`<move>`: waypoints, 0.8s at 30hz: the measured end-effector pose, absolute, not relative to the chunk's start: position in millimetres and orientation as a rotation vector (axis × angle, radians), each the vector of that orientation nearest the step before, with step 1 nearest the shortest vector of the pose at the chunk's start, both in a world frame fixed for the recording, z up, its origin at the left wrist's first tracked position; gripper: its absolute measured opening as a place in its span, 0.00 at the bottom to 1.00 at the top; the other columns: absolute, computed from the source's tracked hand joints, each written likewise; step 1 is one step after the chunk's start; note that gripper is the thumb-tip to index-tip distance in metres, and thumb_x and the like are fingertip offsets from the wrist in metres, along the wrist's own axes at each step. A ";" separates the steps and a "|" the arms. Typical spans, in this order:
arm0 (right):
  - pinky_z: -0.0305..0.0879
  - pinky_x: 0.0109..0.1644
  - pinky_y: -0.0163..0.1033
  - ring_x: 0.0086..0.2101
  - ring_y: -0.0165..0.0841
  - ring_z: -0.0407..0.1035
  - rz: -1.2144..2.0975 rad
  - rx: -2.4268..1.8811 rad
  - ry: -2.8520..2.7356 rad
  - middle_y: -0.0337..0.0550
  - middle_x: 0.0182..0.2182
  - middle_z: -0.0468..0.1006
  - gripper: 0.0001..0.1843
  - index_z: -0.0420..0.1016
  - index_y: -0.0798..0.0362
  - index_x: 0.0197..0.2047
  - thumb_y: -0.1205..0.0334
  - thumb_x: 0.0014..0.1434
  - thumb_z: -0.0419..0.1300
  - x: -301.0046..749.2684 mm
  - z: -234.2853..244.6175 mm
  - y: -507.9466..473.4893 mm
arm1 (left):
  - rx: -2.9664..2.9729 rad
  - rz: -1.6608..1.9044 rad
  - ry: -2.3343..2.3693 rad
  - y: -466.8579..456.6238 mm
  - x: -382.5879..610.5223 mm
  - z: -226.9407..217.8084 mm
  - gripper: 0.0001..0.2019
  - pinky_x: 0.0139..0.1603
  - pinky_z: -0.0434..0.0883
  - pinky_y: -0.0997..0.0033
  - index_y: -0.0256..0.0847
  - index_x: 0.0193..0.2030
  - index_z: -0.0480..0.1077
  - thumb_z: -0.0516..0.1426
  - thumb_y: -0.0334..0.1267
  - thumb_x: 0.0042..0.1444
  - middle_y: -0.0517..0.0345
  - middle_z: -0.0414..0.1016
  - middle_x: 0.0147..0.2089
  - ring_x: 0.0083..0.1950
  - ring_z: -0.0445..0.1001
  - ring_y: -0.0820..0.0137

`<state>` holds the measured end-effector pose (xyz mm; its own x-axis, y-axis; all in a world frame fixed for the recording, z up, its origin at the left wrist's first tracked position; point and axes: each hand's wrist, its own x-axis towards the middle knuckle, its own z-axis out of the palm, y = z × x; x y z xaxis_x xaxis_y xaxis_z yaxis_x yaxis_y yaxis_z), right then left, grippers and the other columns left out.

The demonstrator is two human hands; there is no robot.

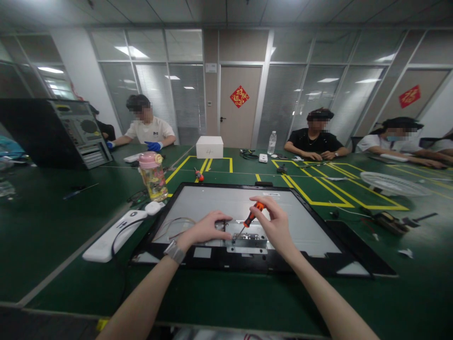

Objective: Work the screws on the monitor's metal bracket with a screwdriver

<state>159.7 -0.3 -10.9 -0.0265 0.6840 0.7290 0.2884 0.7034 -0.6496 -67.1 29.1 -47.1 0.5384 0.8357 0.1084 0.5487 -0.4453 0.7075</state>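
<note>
Monitor (304, 226) lies face down on the table (53, 226), at 12 o'clock from the wearer; metal bracket (247, 242) sits near the 6 o'clock edge of its back.

Right hand (274, 224): fingers closed round the orange handle of the screwdriver (248, 221); shaft slants down toward 7 o'clock, tip on the bracket (screw head too small to make out).

Left hand (205, 229), at 9 o'clock of the tip: fingers loosely curled, pressed on the bracket's left end, gripping nothing I can see.

Loose wires (173, 223) run off toward 9 o'clock; drink bottle (153, 175) stands at 10 o'clock off the monitor; long white unit (113, 236) at 8 o'clock.

Risks, as I read it:
- the slanted shaft could cam out and gouge the back, or jab the left fingers just beside the tip;
- a slip toward 9 o'clock could nick the wires;
- a freed screw could roll under the bracket.
</note>
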 end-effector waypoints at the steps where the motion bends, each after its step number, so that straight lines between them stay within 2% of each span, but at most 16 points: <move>1: 0.65 0.44 0.46 0.35 0.38 0.69 0.356 -0.813 -1.619 0.41 0.31 0.74 0.08 0.77 0.47 0.42 0.58 0.59 0.60 160.6 -10.6 -0.2 | 2.155 0.599 1.112 28.7 -66.9 -46.5 0.32 0.59 0.62 0.62 0.46 0.57 0.70 0.65 0.55 0.45 0.52 0.70 0.53 0.56 0.67 0.58; 3: 0.65 0.45 0.47 0.37 0.39 0.69 0.377 -0.796 -1.641 0.43 0.34 0.74 0.10 0.77 0.47 0.44 0.58 0.62 0.57 162.2 -10.5 -0.6 | 2.150 0.601 1.115 27.9 -66.3 -45.1 0.32 0.59 0.62 0.61 0.46 0.57 0.70 0.65 0.54 0.45 0.52 0.70 0.53 0.56 0.67 0.58; 6: 0.66 0.49 0.48 0.43 0.40 0.71 0.555 -0.710 -1.667 0.46 0.45 0.75 0.16 0.71 0.45 0.54 0.58 0.66 0.50 162.5 -11.6 -1.9 | 2.149 0.614 1.118 27.8 -65.8 -44.6 0.32 0.60 0.61 0.61 0.45 0.57 0.70 0.65 0.54 0.45 0.51 0.70 0.53 0.56 0.67 0.58; 8: 0.67 0.50 0.48 0.44 0.40 0.73 0.655 -0.677 -1.662 0.46 0.49 0.75 0.18 0.68 0.44 0.58 0.58 0.67 0.48 161.0 -12.4 -2.4 | 2.159 0.619 1.110 28.6 -66.0 -45.7 0.32 0.60 0.61 0.62 0.44 0.57 0.70 0.65 0.54 0.45 0.51 0.70 0.53 0.56 0.67 0.57; 11: 0.68 0.47 0.47 0.40 0.39 0.73 0.576 -0.718 -1.637 0.45 0.42 0.77 0.17 0.71 0.44 0.55 0.59 0.64 0.54 158.5 -12.0 -2.2 | 2.170 0.619 1.109 29.9 -66.8 -48.3 0.32 0.60 0.61 0.62 0.45 0.56 0.70 0.65 0.54 0.45 0.51 0.70 0.53 0.56 0.67 0.57; 14: 0.67 0.42 0.45 0.35 0.37 0.70 0.383 -0.773 -1.624 0.41 0.32 0.74 0.11 0.77 0.47 0.46 0.59 0.59 0.61 158.7 -10.0 -1.6 | 2.171 0.614 1.109 30.5 -67.4 -49.7 0.32 0.59 0.62 0.62 0.47 0.57 0.70 0.65 0.55 0.45 0.52 0.70 0.53 0.56 0.67 0.58; 16: 0.66 0.42 0.44 0.33 0.36 0.69 0.327 -0.783 -1.639 0.41 0.31 0.73 0.09 0.78 0.48 0.44 0.60 0.60 0.60 160.2 -9.2 -1.5 | 2.175 0.615 1.102 30.6 -67.6 -49.8 0.32 0.59 0.62 0.62 0.47 0.57 0.69 0.65 0.55 0.45 0.52 0.70 0.52 0.55 0.67 0.58; 18: 0.67 0.44 0.46 0.36 0.37 0.70 0.361 -0.753 -1.668 0.43 0.34 0.75 0.13 0.76 0.47 0.48 0.59 0.63 0.55 161.7 -9.4 -1.8 | 2.178 0.615 1.101 30.9 -67.6 -49.6 0.32 0.59 0.62 0.62 0.47 0.57 0.69 0.65 0.55 0.45 0.52 0.70 0.52 0.56 0.67 0.58; 21: 0.68 0.48 0.48 0.43 0.39 0.72 0.513 -0.669 -1.692 0.46 0.44 0.77 0.19 0.69 0.44 0.58 0.60 0.67 0.48 162.1 -11.5 -2.7 | 2.175 0.612 1.105 31.2 -67.5 -49.2 0.33 0.59 0.62 0.62 0.46 0.57 0.69 0.65 0.56 0.45 0.51 0.70 0.53 0.56 0.67 0.58; 24: 0.69 0.49 0.49 0.43 0.39 0.74 0.620 -0.636 -1.693 0.46 0.50 0.76 0.22 0.64 0.42 0.62 0.60 0.66 0.49 160.3 -13.6 -3.2 | 2.173 0.618 1.104 30.8 -67.3 -48.8 0.33 0.59 0.62 0.62 0.45 0.57 0.70 0.65 0.55 0.45 0.51 0.70 0.53 0.56 0.67 0.57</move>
<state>160.3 -3.2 -13.6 -0.1869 0.6990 0.6903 0.0876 0.7117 -0.6970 -67.3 30.8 -48.8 0.5420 0.8307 0.1269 0.5424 -0.4612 0.7022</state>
